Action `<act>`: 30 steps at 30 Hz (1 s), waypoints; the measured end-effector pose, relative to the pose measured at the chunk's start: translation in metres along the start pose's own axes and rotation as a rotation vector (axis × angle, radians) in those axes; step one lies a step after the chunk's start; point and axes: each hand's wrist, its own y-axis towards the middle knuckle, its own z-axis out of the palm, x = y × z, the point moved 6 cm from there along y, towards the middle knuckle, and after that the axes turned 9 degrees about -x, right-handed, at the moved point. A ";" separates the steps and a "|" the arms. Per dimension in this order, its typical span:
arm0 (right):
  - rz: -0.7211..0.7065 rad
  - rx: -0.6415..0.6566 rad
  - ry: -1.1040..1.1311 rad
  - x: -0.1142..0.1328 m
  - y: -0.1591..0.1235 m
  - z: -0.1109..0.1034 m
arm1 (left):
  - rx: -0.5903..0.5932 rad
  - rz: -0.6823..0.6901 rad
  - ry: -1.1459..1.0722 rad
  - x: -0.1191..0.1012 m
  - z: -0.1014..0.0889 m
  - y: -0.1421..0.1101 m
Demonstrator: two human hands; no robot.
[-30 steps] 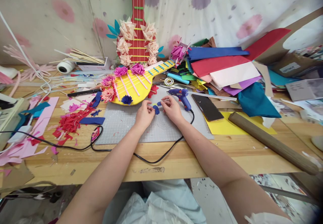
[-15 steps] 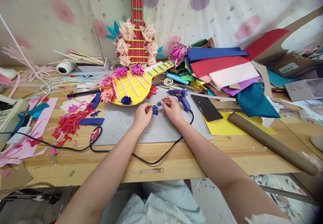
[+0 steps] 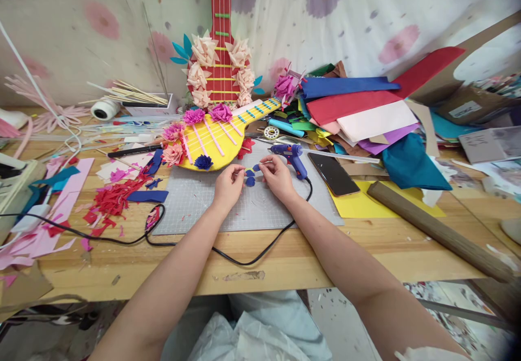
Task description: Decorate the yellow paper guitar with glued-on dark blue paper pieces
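Over the grey cutting mat (image 3: pixel 199 203), my left hand (image 3: pixel 228 185) pinches a small piece of blue paper flower (image 3: pixel 249 175) with a bit of yellow-green at its middle. A blue petal (image 3: pixel 256 168) sits between the fingertips of my right hand (image 3: pixel 278 176), close beside the flower. Just beyond my right hand lies a purple-blue glue gun (image 3: pixel 291 154) on its side. Behind my hands is a yellow paper guitar (image 3: pixel 220 144) with pink strips, white strings and paper flowers, among them a dark blue flower (image 3: pixel 203 162).
A red paper guitar (image 3: pixel 222 73) stands against the curtain. Red scraps (image 3: pixel 109 203) lie left of the mat. To the right are a phone (image 3: pixel 334 173), a brown tube (image 3: pixel 435 228) and folded coloured sheets (image 3: pixel 358 103). The glue gun's black cord (image 3: pixel 252 260) loops along the front.
My left hand has turned the flower slightly, so its blue petals show a little differently. My right hand stays almost still.
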 end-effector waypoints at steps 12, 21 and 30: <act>-0.089 0.086 -0.085 0.013 -0.008 0.009 | 0.010 -0.095 -0.015 0.002 0.006 0.001; -0.129 0.089 -0.101 0.012 -0.006 0.009 | -0.079 -0.159 -0.161 0.003 0.001 0.001; 0.090 0.487 -0.274 0.027 0.001 -0.083 | -0.111 -0.205 -0.191 0.006 -0.004 0.002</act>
